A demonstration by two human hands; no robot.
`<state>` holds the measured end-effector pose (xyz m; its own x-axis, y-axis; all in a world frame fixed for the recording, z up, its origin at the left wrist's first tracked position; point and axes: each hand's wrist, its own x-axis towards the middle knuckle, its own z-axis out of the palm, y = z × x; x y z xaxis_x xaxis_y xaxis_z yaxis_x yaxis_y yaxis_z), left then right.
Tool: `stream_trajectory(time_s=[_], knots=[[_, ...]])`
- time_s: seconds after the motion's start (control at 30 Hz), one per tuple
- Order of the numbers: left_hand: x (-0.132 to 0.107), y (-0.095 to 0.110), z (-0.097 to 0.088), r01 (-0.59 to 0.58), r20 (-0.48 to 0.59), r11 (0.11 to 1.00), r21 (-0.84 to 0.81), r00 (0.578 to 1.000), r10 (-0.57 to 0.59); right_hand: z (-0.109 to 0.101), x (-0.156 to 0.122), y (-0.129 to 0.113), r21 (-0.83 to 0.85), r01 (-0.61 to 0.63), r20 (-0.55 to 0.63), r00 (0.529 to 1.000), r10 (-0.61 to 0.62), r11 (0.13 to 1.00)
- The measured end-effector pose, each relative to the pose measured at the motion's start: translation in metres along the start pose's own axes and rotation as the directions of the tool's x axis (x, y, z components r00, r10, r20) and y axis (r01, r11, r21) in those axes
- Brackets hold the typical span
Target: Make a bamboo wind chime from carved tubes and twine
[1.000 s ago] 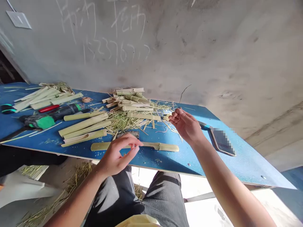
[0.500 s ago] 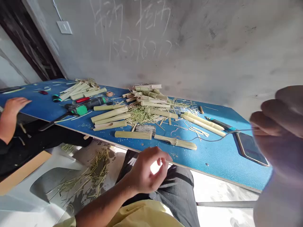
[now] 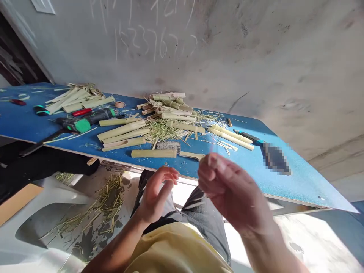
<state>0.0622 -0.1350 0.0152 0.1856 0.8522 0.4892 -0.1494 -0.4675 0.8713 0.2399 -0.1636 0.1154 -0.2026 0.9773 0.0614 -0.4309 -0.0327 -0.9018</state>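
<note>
My right hand (image 3: 227, 185) is raised over the table's front edge, its thumb and fingers pinched together. A thin dark wire (image 3: 239, 101) shows as a curved line higher up; its stretch near the fingers is blurred out. My left hand (image 3: 159, 193) is just below the edge, over my lap, with curled fingers apart and nothing in them. Ahead of it a bamboo piece (image 3: 153, 153) lies along the edge. Beside that is a notched bamboo piece (image 3: 191, 155), its right end hidden behind my right hand. A grey, rough block (image 3: 168, 146) sits behind them.
On the blue table (image 3: 244, 170) are piled bamboo pieces (image 3: 176, 110), shavings (image 3: 159, 131), a power drill (image 3: 76, 123) and a teal-handled tool (image 3: 250, 137). A pixelated dark object lies right. Someone's dark-clothed leg (image 3: 57, 161) and a white chair (image 3: 57, 204) are at left.
My right hand has come in from the far right to the middle, and the wire no longer stretches across the table. My left hand has opened its finger ring. The other person's hand has left view.
</note>
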Motion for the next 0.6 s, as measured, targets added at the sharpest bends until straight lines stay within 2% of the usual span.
stream_trajectory(time_s=[0.03, 0.1, 0.17, 0.23, 0.33, 0.43, 0.5, 0.6], knots=[[-0.002, 0.005, -0.006, 0.0, -0.03, 0.999, -0.05, 1.0, -0.001, 0.006, 0.0, 0.014, 0.042, -0.043, 0.01, 0.999, 0.042, 0.998], [-0.005, 0.013, -0.015, 0.02, -0.009, 0.997, -0.074, 1.0, -0.02, 0.014, 0.003, 0.042, 0.11, -0.126, 0.023, 0.992, 0.124, 0.986], [-0.005, 0.018, -0.019, 0.06, 0.046, 0.998, -0.008, 0.997, -0.06, 0.019, 0.008, 0.062, 0.125, -0.166, 0.011, 0.986, 0.166, 0.978], [-0.003, 0.019, -0.021, 0.06, 0.053, 0.996, 0.069, 0.997, -0.063, 0.02, 0.011, 0.074, 0.126, -0.156, -0.005, 0.987, 0.158, 0.98], [0.001, 0.015, -0.022, -0.037, -0.038, 0.99, 0.138, 0.998, 0.043, 0.018, 0.011, 0.081, 0.136, -0.126, -0.02, 0.991, 0.13, 0.983], [0.002, 0.008, -0.023, -0.057, -0.114, 0.981, 0.188, 0.99, 0.08, 0.015, 0.011, 0.084, 0.1, -0.088, -0.068, 0.993, 0.095, 0.991], [0.0, 0.006, -0.021, -0.042, -0.114, 0.985, 0.167, 0.992, 0.062, 0.013, 0.013, 0.085, 0.042, -0.059, -0.125, 0.99, 0.064, 0.997], [-0.006, 0.004, -0.016, -0.028, -0.042, 0.995, 0.094, 0.999, 0.032, 0.011, 0.02, 0.085, -0.031, -0.025, -0.204, 0.979, 0.018, 0.999]])
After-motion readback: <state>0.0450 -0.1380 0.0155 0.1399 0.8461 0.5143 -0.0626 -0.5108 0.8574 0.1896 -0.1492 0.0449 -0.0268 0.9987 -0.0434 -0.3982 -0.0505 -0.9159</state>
